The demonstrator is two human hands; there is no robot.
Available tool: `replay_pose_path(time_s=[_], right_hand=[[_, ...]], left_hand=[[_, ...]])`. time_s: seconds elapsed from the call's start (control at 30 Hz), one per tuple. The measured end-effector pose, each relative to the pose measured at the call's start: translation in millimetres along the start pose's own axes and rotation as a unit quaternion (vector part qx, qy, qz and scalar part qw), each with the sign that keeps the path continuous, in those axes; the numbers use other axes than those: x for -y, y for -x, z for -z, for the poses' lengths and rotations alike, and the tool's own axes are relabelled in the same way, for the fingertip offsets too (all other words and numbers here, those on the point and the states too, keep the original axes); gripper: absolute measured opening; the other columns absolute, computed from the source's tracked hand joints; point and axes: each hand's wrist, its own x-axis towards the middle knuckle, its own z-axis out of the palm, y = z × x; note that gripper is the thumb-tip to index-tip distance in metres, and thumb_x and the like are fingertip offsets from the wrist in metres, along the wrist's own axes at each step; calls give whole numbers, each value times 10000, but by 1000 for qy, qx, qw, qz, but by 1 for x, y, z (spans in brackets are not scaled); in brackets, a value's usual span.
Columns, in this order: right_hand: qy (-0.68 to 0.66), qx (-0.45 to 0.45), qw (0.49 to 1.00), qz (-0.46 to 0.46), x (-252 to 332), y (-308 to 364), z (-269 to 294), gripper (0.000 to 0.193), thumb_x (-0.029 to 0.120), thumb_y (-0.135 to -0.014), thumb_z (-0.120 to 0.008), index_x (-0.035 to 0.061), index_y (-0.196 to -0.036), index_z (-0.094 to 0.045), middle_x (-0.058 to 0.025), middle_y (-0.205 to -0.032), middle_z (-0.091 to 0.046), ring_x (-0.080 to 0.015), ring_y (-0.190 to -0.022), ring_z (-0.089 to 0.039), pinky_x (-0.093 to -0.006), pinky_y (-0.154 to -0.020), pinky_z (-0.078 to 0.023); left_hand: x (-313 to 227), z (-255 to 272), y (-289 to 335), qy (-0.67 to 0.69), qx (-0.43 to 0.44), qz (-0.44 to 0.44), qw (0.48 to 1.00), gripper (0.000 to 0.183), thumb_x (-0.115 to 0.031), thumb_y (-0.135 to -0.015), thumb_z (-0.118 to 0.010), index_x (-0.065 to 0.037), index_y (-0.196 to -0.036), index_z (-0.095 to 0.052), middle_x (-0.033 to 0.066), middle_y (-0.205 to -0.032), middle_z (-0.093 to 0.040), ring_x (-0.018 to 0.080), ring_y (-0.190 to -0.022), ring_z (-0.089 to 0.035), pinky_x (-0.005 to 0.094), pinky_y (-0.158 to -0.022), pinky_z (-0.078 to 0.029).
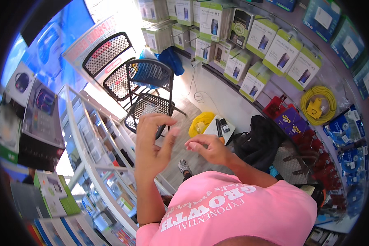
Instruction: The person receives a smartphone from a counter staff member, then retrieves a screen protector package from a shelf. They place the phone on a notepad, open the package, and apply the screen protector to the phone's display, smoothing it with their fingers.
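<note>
My left hand [153,147] is raised in front of me, its index finger arched and its thumb apart from it, with nothing visible between them. Close by on the right, my right hand [211,149] points toward it with fingers bent and pressed together near the thumb. Whatever it may hold is too small to make out. The two hands do not touch. Beyond my right hand is a small white surface [230,130] bearing a dark keypad phone [224,125] and a slim black object [218,128]. A yellow plastic bag [201,123] lies beside them.
Black folding chairs [149,76] stand ahead. A glass display case [80,135] runs along the left, with boxes [43,115] stacked beyond it. Packaged screen protectors [260,37] and a coiled yellow cable [330,104] hang on the right wall. A black bag [260,141] sits below them.
</note>
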Motion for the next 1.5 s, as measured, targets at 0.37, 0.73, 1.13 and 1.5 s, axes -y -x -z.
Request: replay_pose_path(time_s=[0.37, 0.73, 1.13, 1.5], right_hand=[[74, -241, 967, 27, -10, -51, 44, 105, 111, -957, -742, 20, -933, -698, -96, -992, -736, -191, -915, -690, -324, -851, -540], [177, -300, 937, 14, -36, -31, 104, 188, 202, -985, -711, 15, -1003, -715, -141, -888, -720, -307, -818, -691, -397, -754, -532], [31, -452, 887, -85, -43, -48, 70, 229, 216, -1016, -697, -4, -1052, -748, -91, -951, -765, -155, -830, -711, -303, -780, -550], [26, -402, 913, -67, -16, -135, 12, 320, 312, -1032, -704, 8, -1129, -732, -88, -1037, -775, -142, -972, -715, -302, -851, -551]], left_hand=[[150, -59, -25, 145, 74, 119, 979, 180, -177, -1004, -712, -39, -1001, -597, 52, -998, -619, 174, -957, -568, 317, -912, -451], [157, -155, -36, 196, 223, 174, 939, 263, -118, -1021, -668, -11, -1260, -638, 81, -1066, -651, 166, -969, -606, 311, -896, -491], [174, -175, -124, 251, 350, 56, 901, 257, -82, -1045, -622, -42, -1299, -619, 43, -909, -600, 145, -855, -597, 287, -831, -496], [280, -161, -95, 343, 369, 248, 827, 251, -270, -1092, -630, -37, -1082, -723, -99, -688, -482, 7, -577, -329, 210, -538, -240]])
